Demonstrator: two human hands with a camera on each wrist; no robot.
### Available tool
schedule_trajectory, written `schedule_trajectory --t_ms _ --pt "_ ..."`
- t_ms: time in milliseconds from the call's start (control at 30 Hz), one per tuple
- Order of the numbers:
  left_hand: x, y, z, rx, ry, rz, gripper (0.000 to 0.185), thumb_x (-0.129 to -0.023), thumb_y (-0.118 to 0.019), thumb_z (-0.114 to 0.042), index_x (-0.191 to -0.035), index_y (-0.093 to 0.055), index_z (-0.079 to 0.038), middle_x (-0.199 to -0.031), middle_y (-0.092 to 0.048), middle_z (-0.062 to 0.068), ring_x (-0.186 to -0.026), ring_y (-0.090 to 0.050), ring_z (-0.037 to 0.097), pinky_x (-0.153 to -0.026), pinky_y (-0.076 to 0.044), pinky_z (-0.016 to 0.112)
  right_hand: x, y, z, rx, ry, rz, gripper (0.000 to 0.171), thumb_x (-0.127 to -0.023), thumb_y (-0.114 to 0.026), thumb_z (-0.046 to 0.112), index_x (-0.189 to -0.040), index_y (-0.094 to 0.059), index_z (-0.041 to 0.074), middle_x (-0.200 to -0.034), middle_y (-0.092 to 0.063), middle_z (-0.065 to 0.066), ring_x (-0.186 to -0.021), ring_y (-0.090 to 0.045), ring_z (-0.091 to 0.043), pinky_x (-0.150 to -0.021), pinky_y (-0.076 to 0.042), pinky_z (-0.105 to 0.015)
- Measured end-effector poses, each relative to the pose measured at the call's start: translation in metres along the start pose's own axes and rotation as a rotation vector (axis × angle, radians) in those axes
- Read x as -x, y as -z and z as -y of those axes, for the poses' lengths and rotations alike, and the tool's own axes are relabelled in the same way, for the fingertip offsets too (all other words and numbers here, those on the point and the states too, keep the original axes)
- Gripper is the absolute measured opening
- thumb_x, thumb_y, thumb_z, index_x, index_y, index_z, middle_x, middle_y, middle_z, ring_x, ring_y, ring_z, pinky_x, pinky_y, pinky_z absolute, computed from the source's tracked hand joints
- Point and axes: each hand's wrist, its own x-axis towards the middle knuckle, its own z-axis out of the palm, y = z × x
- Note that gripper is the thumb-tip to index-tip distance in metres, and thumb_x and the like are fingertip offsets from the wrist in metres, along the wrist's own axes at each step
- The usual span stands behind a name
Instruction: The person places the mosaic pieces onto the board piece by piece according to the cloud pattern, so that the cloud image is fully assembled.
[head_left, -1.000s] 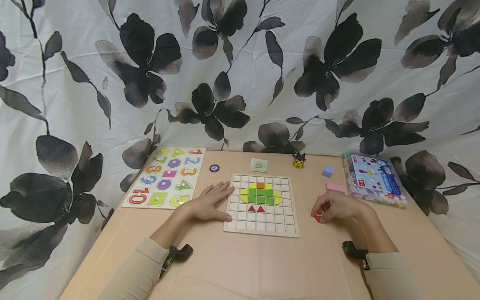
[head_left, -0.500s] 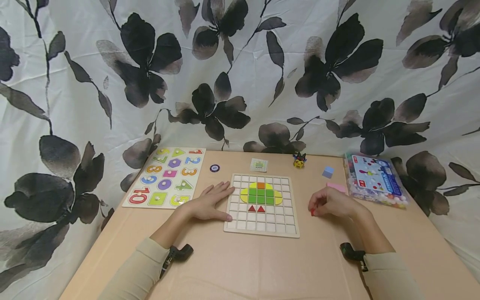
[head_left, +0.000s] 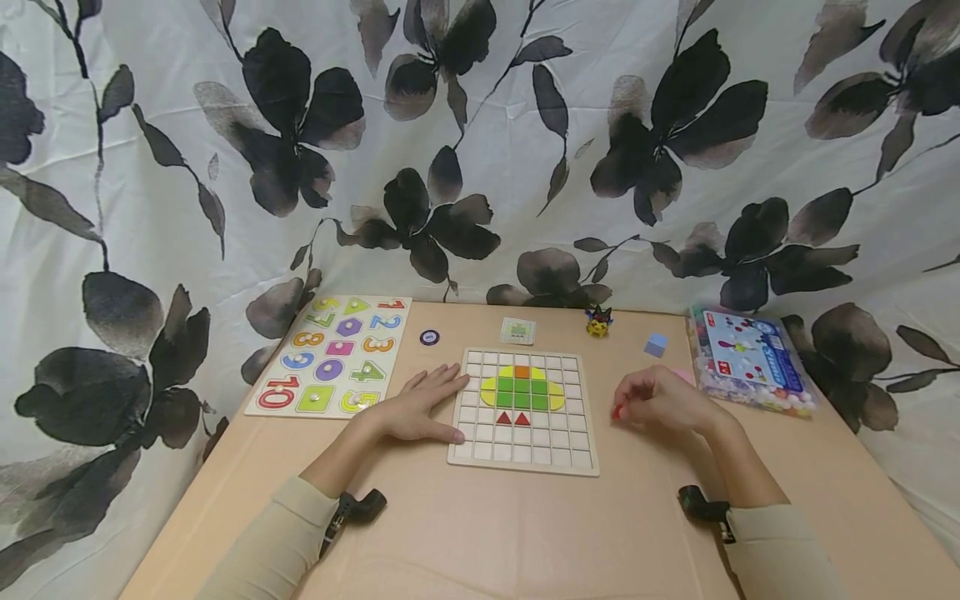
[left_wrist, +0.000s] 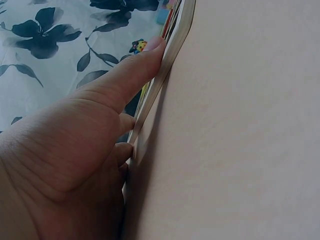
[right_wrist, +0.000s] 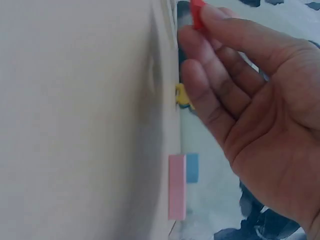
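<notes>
A white grid board [head_left: 523, 454] lies mid-table, bearing green squares [head_left: 522, 393], yellow rounded pieces [head_left: 556, 396], an orange square [head_left: 521, 372] and two red triangles [head_left: 503, 418]. My left hand [head_left: 408, 411] rests flat at the board's left edge, fingers spread, thumb on its lower left rim. To the right of the board, my right hand [head_left: 660, 400] pinches a small red piece [right_wrist: 197, 14] between thumb and fingertips, just above the table. Fingers cover part of that piece, so its full shape is hidden.
A number puzzle board [head_left: 327, 357] lies at left. Along the back are a dark round disc [head_left: 429, 337], a small picture card [head_left: 518, 330] and a yellow figurine [head_left: 597, 321]. At right are a blue block [head_left: 656, 344], a pink block [right_wrist: 177, 187] and a clear box of beads [head_left: 750, 358].
My right hand has lifted the red piece off the table and shifted slightly left towards the board. The left hand has stayed in place.
</notes>
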Motion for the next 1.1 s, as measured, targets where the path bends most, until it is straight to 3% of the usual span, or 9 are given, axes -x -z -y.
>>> schedule_trajectory --t_ms 200,500,767,1100 --pt "0.000 -0.001 0.000 -0.004 0.007 0.008 0.105 -0.087 -0.069 -0.070 -0.168 -0.021 -0.023 -0.177 -0.004 0.006 -0.164 -0.001 0.029 -0.131 0.003 0.055 -0.011 -0.008 0.021 0.000 0.016 -0.094 0.007 -0.093 -0.077 0.009 -0.098 -0.077 0.013 -0.097 -0.077 -0.004 -0.090 -0.065 -0.021 -0.081 -0.055 -0.022" --pt "0.000 -0.001 0.001 -0.007 0.019 0.009 0.108 -0.086 -0.069 -0.072 -0.168 -0.019 -0.023 -0.177 -0.002 0.004 -0.164 0.001 0.027 -0.132 0.004 0.052 -0.027 -0.032 0.050 0.010 0.033 -0.152 0.009 -0.093 -0.077 0.008 -0.097 -0.078 0.017 -0.096 -0.077 -0.001 -0.089 -0.065 -0.023 -0.080 -0.056 -0.020" --pt "0.001 0.001 0.000 0.003 0.011 0.014 0.107 -0.087 -0.071 -0.069 -0.168 -0.021 -0.021 -0.177 -0.004 0.007 -0.164 0.000 0.029 -0.132 0.003 0.054 -0.043 -0.055 0.060 -0.013 0.069 -0.146 0.007 -0.093 -0.077 0.005 -0.097 -0.077 0.010 -0.094 -0.076 -0.004 -0.086 -0.064 -0.021 -0.077 -0.055 -0.020" --pt "0.000 0.001 -0.001 -0.004 0.009 0.018 0.106 -0.087 -0.071 -0.068 -0.168 -0.021 -0.021 -0.177 -0.004 0.008 -0.164 0.000 0.030 -0.131 0.003 0.055 -0.053 -0.073 0.069 -0.003 0.047 -0.116 0.007 -0.093 -0.077 0.005 -0.095 -0.078 0.011 -0.091 -0.074 0.001 -0.086 -0.061 -0.019 -0.076 -0.052 -0.022"
